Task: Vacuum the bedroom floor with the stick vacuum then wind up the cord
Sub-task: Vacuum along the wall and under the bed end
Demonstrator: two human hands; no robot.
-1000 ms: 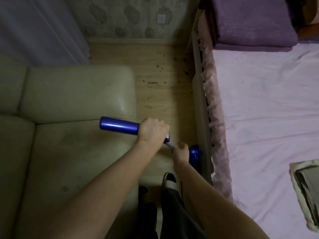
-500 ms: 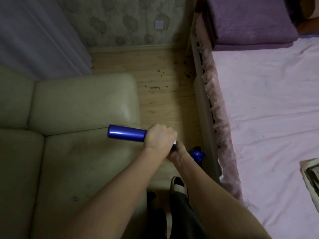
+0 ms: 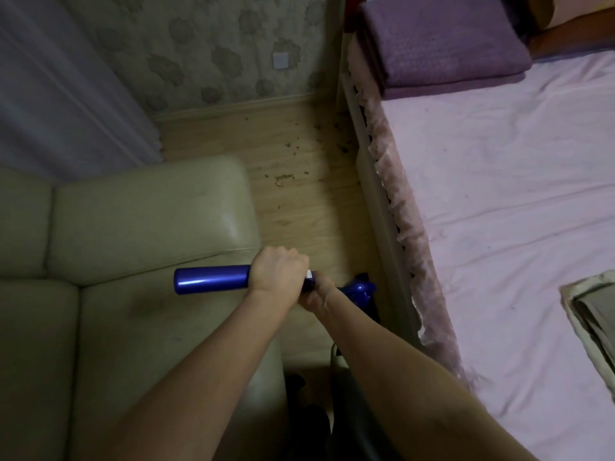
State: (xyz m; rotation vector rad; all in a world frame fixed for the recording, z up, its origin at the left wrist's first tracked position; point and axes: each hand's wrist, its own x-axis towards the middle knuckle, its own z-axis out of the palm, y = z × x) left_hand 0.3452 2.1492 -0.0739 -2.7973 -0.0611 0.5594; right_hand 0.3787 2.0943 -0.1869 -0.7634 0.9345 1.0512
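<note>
I've closed my right hand (image 3: 316, 294) up against the left hand (image 3: 278, 269), both now gripping the blue stick vacuum (image 3: 213, 280) beside the bed (image 3: 382, 207); crumbs (image 3: 284, 178) ahead still unvacuumed.

A strip of pale wood-plank floor (image 3: 299, 207) runs between a cream leather sofa (image 3: 133, 294) on the left and a bed with a pale pink sheet (image 3: 515, 211) on the right, reaching the far patterned wall. Dark crumbs of debris (image 3: 289, 161) lie scattered on the far part of the floor, thickest near the bed frame. On the bed, a folded purple blanket (image 3: 442, 41) lies at the far end, and a stack of greyish folded papers (image 3: 595, 314) sits at the near right edge.
</note>
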